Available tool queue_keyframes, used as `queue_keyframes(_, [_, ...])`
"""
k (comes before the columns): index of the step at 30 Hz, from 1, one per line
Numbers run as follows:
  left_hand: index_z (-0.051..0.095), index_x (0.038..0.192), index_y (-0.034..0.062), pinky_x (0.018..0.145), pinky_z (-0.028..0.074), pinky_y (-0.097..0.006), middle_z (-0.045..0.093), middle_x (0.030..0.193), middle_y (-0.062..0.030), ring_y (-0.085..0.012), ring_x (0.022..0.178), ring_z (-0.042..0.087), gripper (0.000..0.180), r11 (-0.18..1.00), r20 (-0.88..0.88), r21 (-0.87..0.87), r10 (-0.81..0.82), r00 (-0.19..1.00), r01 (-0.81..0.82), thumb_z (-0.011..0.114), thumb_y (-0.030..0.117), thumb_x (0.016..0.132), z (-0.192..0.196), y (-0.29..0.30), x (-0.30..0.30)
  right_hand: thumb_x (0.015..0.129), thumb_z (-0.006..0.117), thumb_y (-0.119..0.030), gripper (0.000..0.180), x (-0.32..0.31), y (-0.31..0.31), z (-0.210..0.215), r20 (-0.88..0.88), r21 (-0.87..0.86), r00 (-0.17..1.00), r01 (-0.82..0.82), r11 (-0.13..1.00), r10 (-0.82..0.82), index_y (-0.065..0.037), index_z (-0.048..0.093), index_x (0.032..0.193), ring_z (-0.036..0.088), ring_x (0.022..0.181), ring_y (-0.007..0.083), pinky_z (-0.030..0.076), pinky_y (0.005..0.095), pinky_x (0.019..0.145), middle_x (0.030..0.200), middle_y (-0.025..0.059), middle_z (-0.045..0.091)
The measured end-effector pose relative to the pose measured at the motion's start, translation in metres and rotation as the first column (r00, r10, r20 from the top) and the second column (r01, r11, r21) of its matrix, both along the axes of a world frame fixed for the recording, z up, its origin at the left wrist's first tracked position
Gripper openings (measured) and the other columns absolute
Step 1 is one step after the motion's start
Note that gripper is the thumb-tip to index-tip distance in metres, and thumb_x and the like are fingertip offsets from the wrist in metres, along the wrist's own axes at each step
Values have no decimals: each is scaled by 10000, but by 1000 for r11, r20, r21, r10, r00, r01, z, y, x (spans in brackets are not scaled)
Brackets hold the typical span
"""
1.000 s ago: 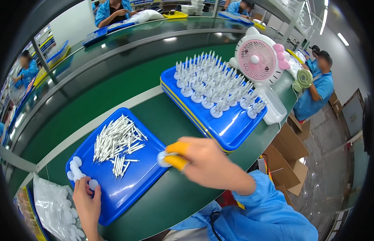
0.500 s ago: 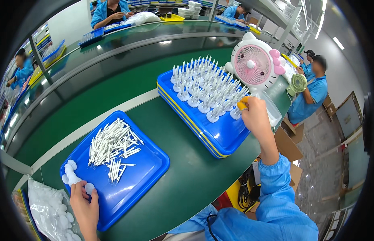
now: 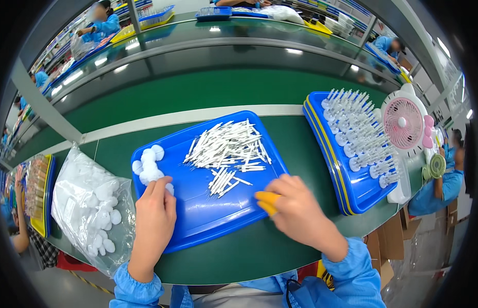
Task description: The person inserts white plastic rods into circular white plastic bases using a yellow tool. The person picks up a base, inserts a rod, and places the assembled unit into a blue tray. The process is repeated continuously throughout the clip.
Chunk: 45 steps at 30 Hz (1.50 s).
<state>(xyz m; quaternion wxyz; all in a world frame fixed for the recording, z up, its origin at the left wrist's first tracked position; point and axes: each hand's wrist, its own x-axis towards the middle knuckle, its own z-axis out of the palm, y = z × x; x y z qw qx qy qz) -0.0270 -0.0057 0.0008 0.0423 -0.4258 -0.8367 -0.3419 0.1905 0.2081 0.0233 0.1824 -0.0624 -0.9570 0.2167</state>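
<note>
Right hand (image 3: 299,211), orange-capped fingertips (image 3: 267,201) pinched with nothing visible between them, sits at the near right edge of the blue tray (image 3: 208,215). White sticks (image 3: 229,151) lie just far-left, long axes mostly slanting. Left hand (image 3: 155,215) rests fingers-down on the white discs (image 3: 149,165), holding none.

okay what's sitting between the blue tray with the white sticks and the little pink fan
In the head view, a second blue tray filled with upright white assembled pieces lies between the stick tray and the pink fan, with a strip of green belt beside it.
</note>
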Motion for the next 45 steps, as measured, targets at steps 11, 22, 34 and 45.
queue_keyframes(11, [672,1199,-67,738,628,-287,769,1047,-151,-175,872,783,206,984,565,173,-127,816,33,692,0,1005,7,1,14,802,733,8,180,-49,-14,-9,61,12,990,-131,991,130,44,742,978,589,975,312,476,425,856,988,131,619])
queue_keyframes(22, [657,1154,-61,821,627,-263,777,1001,-128,-140,939,770,160,952,807,301,-284,517,53,699,-14,1006,6,6,37,675,744,73,477,-30,-40,1,7,-349,985,-160,923,173,92,716,1151,599,942,350,478,450,831,1039,158,624])
queue_keyframes(34, [698,1024,-32,750,673,-328,724,973,-118,-197,850,785,168,980,606,174,-183,774,95,808,-18,897,6,9,43,679,721,85,427,-32,-40,-7,34,-367,994,-84,927,103,108,720,1106,594,916,364,484,467,834,977,170,607])
queue_keyframes(45, [698,1008,-19,705,645,-333,672,914,-131,-255,782,754,185,963,313,204,-236,920,177,782,-46,846,6,10,50,638,717,96,365,-35,-57,-16,-140,-367,989,-87,926,37,101,725,1003,594,813,352,484,446,694,907,165,616])
